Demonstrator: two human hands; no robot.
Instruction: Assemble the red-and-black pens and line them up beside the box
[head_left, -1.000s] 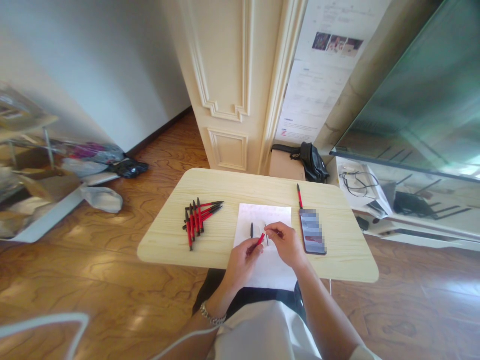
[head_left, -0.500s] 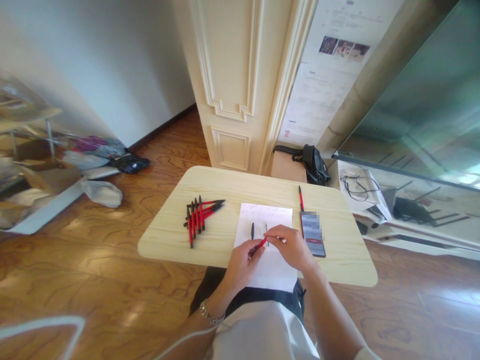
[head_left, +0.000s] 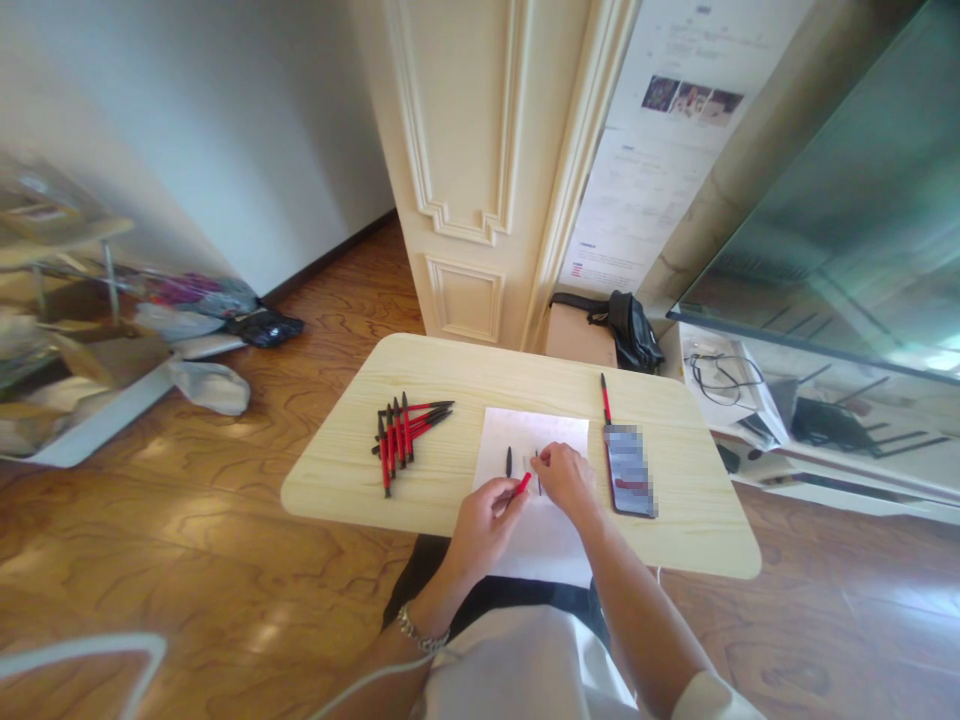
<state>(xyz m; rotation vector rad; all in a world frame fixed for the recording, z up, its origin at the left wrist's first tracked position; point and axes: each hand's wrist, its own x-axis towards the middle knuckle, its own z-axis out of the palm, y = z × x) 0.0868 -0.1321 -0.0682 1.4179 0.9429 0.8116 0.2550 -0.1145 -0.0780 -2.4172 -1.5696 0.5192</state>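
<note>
My left hand (head_left: 484, 522) pinches a red pen barrel (head_left: 523, 484) over a white sheet of paper (head_left: 536, 432) on a small light-wood table (head_left: 450, 365). My right hand (head_left: 564, 475) is curled just right of the barrel's tip, fingertips on a thin refill (head_left: 538, 459) lying on the paper. A short black pen part (head_left: 508, 461) lies on the sheet to the left. A pile of several red-and-black pens (head_left: 401, 430) sits further left on the table. One more red pen (head_left: 604, 397) lies above a phone (head_left: 629, 470) at the right.
Wooden floor surrounds the table. A cream panelled door (head_left: 480, 150) and a black bag (head_left: 630, 325) stand behind it. A glass-topped stand with cables (head_left: 750, 380) is at the right, and clutter with bags (head_left: 195, 300) lies at the left.
My right hand has moved slightly up the paper to the thin refill, away from the barrel's tip. The left hand still holds the red barrel. The view shifted a little.
</note>
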